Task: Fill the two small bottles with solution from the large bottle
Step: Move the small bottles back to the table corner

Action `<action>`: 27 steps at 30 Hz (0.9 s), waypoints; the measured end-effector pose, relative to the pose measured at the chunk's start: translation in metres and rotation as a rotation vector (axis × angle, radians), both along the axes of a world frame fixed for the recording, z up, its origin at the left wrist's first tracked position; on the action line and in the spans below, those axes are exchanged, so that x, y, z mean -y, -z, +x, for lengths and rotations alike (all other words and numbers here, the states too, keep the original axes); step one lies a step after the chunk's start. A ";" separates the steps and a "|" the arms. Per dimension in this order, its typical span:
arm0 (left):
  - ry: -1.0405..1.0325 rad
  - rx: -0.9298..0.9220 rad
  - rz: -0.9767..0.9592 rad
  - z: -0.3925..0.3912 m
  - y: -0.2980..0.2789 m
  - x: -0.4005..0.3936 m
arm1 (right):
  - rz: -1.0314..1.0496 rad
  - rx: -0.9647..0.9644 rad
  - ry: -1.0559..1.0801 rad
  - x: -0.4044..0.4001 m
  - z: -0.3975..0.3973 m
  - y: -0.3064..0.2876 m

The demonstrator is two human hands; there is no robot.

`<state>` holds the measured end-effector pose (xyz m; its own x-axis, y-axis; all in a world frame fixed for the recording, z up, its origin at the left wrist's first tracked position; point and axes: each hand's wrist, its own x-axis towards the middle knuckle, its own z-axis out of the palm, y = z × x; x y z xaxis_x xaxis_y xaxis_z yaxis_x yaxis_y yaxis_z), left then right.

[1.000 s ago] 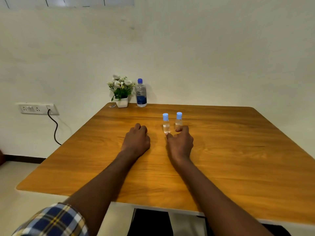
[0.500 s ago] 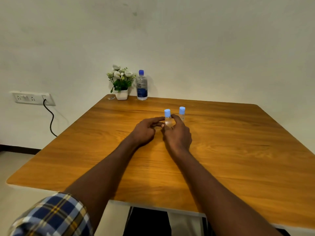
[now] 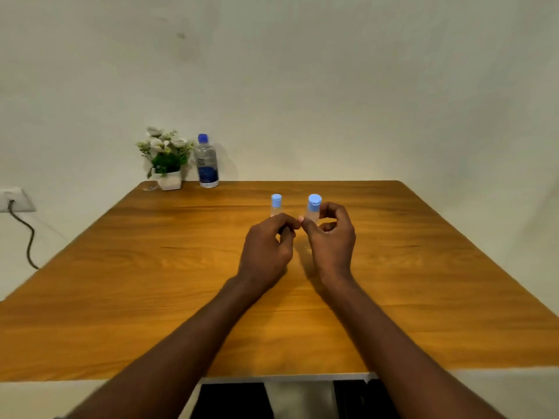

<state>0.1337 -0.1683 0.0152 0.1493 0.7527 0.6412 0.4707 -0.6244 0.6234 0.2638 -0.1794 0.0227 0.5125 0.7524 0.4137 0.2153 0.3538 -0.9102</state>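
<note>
Since half a second ago, both hands have lifted off the wooden table (image 3: 151,297): the right hand (image 3: 331,240) now grips a small clear bottle with a light-blue cap (image 3: 313,207), raised slightly, while the left hand (image 3: 266,249) is curled with fingertips pinched together next to it; whether it touches that bottle cannot be determined. A second small clear blue-capped bottle (image 3: 276,204) stands upright just behind the left hand. Progress: judged as starting; both caps remain on, nothing filled. Far-left at the wall, the large clear bottle with dark-blue label (image 3: 207,161) stands capped, untouched, beside a white potted flower arrangement (image 3: 166,158). Nothing obstructs the reach
</note>
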 end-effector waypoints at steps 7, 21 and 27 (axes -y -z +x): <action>0.045 -0.367 -0.217 0.115 -0.008 -0.049 | -0.052 0.048 0.185 -0.029 0.130 -0.008; -0.025 -0.654 -0.263 0.202 0.016 -0.225 | -0.240 0.187 0.281 -0.206 0.269 0.018; -0.022 -0.706 -0.246 0.212 0.016 -0.259 | -0.314 0.292 0.329 -0.259 0.287 0.025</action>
